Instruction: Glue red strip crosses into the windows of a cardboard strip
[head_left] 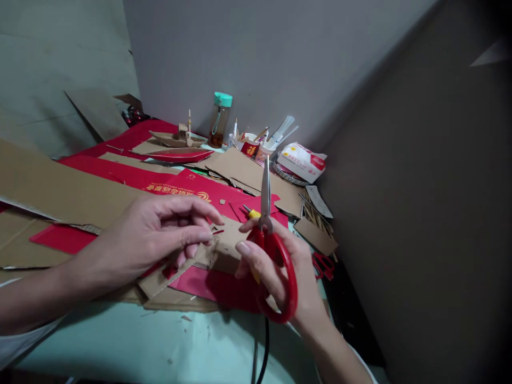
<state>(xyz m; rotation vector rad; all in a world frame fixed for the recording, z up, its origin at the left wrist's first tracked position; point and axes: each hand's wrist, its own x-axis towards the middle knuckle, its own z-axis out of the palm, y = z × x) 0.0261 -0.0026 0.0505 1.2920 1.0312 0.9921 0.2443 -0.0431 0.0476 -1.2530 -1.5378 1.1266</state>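
One head-worn camera looks forward and down, close over the cluttered table (pixel 120 341).

two hands (pixel 152 234) (pixel 276 266), two red scissors (pixel 272 250) (pixel 324 265), one bottle (pixel 220 120), one tissue pack (pixel 302 161).

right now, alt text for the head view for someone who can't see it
The right hand holds red-handled scissors, blades up, while the left hand pinches a small cardboard piece over a table strewn with red and brown cardboard. A teal-capped bottle and a cardboard boat model stand behind.
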